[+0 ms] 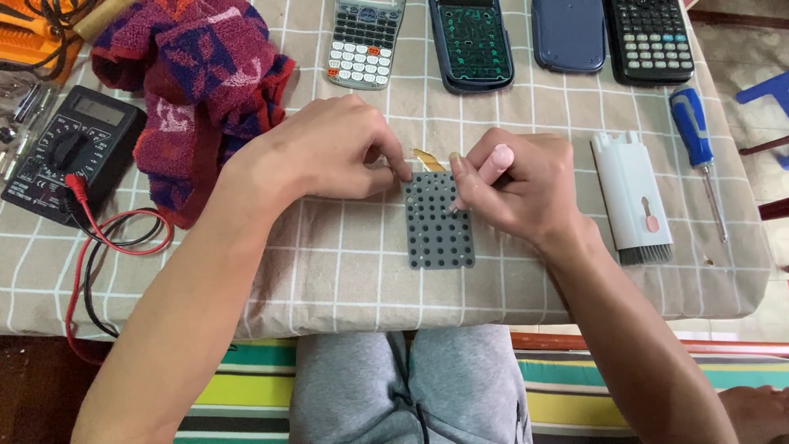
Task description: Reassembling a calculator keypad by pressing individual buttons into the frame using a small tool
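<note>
Grey keypad mat (440,226), studded with dark dots, lay flat on the checked tablecloth (345,263), directly below the row of calculators. Left hand (325,152) curled, fingertips pressed together onto the mat's upper left corner. Right hand (518,185) pinched a pink pen-like tool (486,170), tip down on the mat's upper right edge. White cleaning brush (631,197) right of the mat; multimeter (70,152) far left of it.

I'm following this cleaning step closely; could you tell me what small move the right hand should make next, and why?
Probably drag the pink tool one row down the grey keypad mat: its tip sits near the mat's top right, the left hand pins the top edge, and the rows below lie uncovered.
</note>
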